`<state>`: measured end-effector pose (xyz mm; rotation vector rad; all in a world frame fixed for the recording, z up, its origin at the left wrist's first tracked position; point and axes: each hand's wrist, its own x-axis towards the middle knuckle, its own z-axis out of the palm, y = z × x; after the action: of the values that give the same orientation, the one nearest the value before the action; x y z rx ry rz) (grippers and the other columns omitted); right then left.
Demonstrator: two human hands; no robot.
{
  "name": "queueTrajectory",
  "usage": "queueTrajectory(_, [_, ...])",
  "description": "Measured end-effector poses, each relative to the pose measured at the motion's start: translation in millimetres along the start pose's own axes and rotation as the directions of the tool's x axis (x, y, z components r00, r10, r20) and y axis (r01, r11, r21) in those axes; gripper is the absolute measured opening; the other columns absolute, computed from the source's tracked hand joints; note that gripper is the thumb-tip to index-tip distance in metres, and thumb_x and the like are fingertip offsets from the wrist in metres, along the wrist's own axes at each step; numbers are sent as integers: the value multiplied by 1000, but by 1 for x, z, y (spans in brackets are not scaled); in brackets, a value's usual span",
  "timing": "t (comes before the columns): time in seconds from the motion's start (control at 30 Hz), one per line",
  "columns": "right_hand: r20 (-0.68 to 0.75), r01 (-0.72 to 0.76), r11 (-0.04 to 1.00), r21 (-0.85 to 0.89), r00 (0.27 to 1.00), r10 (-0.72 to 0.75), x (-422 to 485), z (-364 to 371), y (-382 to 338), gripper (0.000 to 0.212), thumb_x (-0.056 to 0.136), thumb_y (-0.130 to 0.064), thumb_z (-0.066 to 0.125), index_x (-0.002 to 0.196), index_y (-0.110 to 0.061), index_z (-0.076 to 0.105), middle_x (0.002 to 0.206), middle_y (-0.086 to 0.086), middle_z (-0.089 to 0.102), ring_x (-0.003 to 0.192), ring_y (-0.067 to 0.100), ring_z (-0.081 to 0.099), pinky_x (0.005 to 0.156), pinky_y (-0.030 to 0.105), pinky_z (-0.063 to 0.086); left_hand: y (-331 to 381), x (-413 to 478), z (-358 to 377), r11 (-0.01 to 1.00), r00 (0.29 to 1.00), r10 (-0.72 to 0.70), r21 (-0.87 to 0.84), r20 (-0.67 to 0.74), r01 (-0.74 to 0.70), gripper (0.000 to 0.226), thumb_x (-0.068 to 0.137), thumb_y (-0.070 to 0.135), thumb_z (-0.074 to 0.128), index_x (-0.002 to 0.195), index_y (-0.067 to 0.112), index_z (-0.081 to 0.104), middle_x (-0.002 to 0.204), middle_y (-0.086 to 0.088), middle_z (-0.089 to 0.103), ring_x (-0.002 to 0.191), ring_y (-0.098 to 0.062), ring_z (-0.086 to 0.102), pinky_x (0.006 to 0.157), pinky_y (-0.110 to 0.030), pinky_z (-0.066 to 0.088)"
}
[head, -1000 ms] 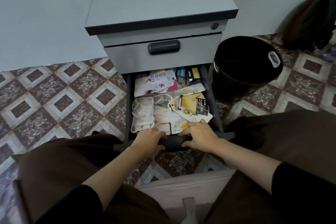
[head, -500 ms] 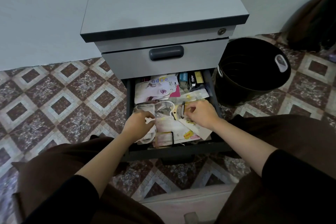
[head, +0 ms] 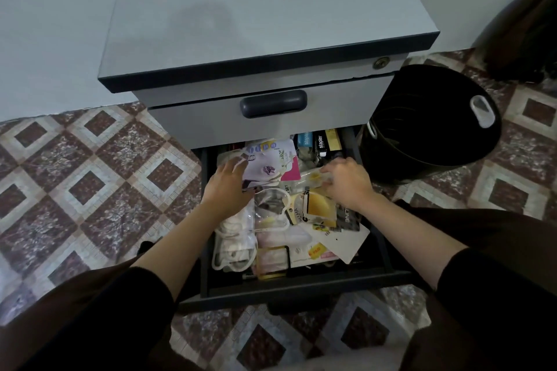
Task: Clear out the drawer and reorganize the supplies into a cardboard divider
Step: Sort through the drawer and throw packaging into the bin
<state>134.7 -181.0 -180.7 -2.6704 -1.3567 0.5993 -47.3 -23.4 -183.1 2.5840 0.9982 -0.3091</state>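
Grey drawer (head: 301, 289) crammed edge-to-edge; L hand (head: 227, 187) & R hand (head: 346, 182) apart, on packets (head: 265, 170).

Dim, soft indoor light with a cool cast. A faint shadow falls on the cabinet top (head: 199, 18). Wide-angle bending curves the frame's edges; the lower corners look dark and soft.

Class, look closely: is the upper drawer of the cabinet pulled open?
No, the upper drawer sits shut; only the lower drawer is out.
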Motion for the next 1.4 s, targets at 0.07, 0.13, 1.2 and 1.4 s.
queueTrajectory(0.07, [66, 62, 989, -134, 996, -54, 1, 3, 0, 50, 88, -35, 58, 136, -26, 47, 146, 0, 38, 129, 24, 34, 103, 37, 33, 2, 12, 4, 997, 998, 32, 63, 50, -35, 81, 88, 46, 55, 149, 16, 11, 156, -8, 11, 142, -30, 13, 115, -44, 20])
queueTrajectory(0.13, [145, 110, 971, -214, 986, -80, 3, 7, 0, 60, 85, -26, 59, 141, -24, 37, 155, 0, 21, 138, 26, 21, 109, 40, 23, 4, 22, 10, 988, 994, 48, 139, 99, -62, 84, 89, 48, 53, 150, 18, 5, 157, -9, 1, 144, -31, 4, 116, -47, 13])
queueTrajectory(1.2, [321, -201, 935, 292, 942, 102, -11, 27, 13, 91, 68, -52, 77, 140, -13, 36, 140, 9, 40, 127, 28, 41, 105, 37, 38, -14, -43, 15, 855, 891, 430, 382, -145, -350, 70, 40, -4, 85, 108, 3, 68, 102, -13, 69, 80, -26, 70, 35, -27, 47])
queueTrajectory(1.4, [299, -138, 988, 74, 948, 110, -11, 23, 11, 88, 72, -50, 74, 140, -9, 37, 139, 12, 37, 128, 31, 34, 104, 39, 35, -16, -46, 28, 869, 897, 433, 306, -90, -389, 55, 55, 22, 82, 108, 13, 68, 105, -7, 70, 82, -24, 70, 51, -31, 55])
